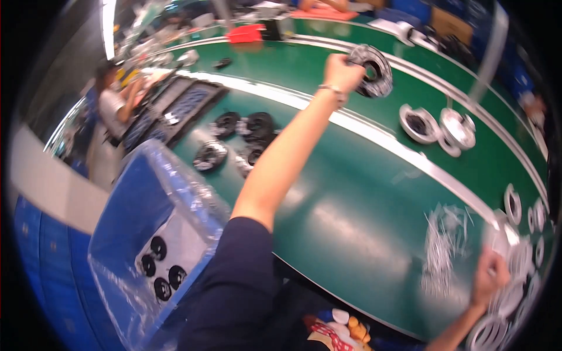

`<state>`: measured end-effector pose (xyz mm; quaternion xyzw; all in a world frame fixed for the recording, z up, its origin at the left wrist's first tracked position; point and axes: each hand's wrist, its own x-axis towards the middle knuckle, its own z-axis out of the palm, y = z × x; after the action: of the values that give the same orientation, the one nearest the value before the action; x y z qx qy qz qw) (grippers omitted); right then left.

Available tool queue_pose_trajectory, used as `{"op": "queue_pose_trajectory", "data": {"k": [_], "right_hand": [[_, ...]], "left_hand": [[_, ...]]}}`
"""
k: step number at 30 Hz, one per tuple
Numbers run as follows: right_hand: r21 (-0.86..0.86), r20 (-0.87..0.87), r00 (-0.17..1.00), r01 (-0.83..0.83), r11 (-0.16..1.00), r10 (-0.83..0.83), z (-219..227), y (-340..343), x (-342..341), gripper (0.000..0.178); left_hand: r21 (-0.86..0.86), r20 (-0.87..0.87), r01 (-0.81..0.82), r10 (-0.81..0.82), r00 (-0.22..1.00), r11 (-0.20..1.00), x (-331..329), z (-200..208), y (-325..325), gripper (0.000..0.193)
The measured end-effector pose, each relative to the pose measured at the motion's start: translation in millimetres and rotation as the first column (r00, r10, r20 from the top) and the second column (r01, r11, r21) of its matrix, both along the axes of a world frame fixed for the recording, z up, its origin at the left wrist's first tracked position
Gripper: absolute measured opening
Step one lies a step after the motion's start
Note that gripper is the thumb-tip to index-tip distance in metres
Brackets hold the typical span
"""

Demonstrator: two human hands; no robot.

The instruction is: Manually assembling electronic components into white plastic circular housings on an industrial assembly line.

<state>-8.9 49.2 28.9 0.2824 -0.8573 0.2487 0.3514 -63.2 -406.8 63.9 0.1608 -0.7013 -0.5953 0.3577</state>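
My left arm reaches far across the bench, and my left hand (341, 75) grips the edge of a round black-and-silver part (383, 77) with a hole in its middle. It is held up over the green conveyor belt (328, 58). At the right, my right hand (490, 276) is closed beside a stack of white rings (510, 295). A blurred whitish shape (495, 238) shows just above its fingers; whether the hand holds it I cannot tell. Left of that hand lies a bundle of thin clear strips (440, 251).
Several black round parts (211, 155) sit on the green table behind my left forearm. A plastic-lined blue bin (126, 205) at the left holds more black discs (158, 248). White round housings (418, 124) rest on the belt. A co-worker (114, 105) stands near dark trays (184, 108).
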Motion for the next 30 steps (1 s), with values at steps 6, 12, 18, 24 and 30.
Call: {"op": "queue_pose_trajectory", "data": {"k": [6, 12, 18, 24, 30], "right_hand": [[0.335, 0.519, 0.790, -0.539, 0.773, 0.326, -47.5, -135.9, 74.8, 0.007], [0.156, 0.642, 0.719, -0.462, 0.873, 0.265, -47.5, -125.7, 71.4, 0.037], [0.297, 0.762, 0.638, -0.500, 0.813, 0.114, -41.5, -101.5, 55.2, 0.109], [0.056, 0.563, 0.771, -0.397, 0.916, 0.299, -31.7, -106.2, 38.0, 0.098], [-0.811, 0.506, 0.528, 0.022, 0.584, 0.682, -45.0, -138.4, 20.5, 0.097]], "left_hand": [[0.424, -0.283, 0.347, -0.242, 0.928, 0.837, 53.8, -66.7, 83.6, 0.039], [0.429, -0.144, 0.334, -0.302, 0.942, 0.839, 73.8, -122.0, 112.6, 0.037], [0.510, -0.211, 0.387, -0.325, 0.922, 0.768, 95.7, -122.2, 112.3, 0.037], [0.662, -0.267, 0.412, -0.317, 0.910, 0.626, 98.8, -117.6, 146.8, 0.032], [0.574, -0.380, 0.553, -0.402, 0.833, 0.604, 120.0, -117.5, 190.6, 0.059]]}}
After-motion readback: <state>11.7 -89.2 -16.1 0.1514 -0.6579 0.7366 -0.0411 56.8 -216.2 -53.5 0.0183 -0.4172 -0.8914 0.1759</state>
